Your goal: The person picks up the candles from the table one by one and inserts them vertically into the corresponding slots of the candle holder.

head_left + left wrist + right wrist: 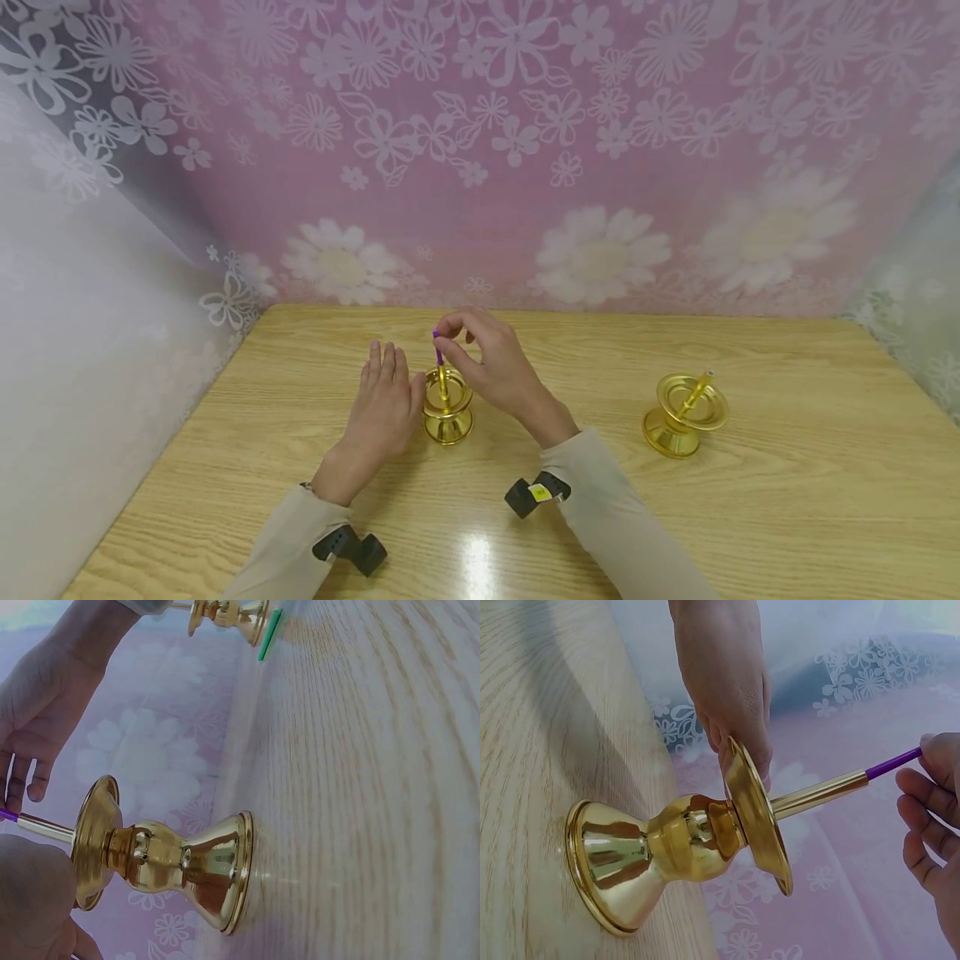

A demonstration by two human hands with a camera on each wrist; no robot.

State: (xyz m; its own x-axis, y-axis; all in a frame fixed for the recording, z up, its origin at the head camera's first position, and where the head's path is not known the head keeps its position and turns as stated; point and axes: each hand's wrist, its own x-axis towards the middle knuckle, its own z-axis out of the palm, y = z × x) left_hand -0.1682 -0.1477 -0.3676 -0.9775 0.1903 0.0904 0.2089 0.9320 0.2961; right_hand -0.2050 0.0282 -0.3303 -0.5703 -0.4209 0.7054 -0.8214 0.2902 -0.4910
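A gold candle holder stands upright on the table, with a wide dish and a tall central tube. From the top of that tube a thin purple stick sticks out, its lower end hidden inside. My right hand pinches the upper end of the stick between thumb and forefinger, the other fingers bent. On the holder's left side, my left hand has its fingers straight and pointing forward, its thumb right at the dish rim.
A second gold candle holder stands farther right on the wooden table. In the left wrist view a green stick shows beside its base. A pink floral backdrop rises behind the table, with a pale wall at the left.
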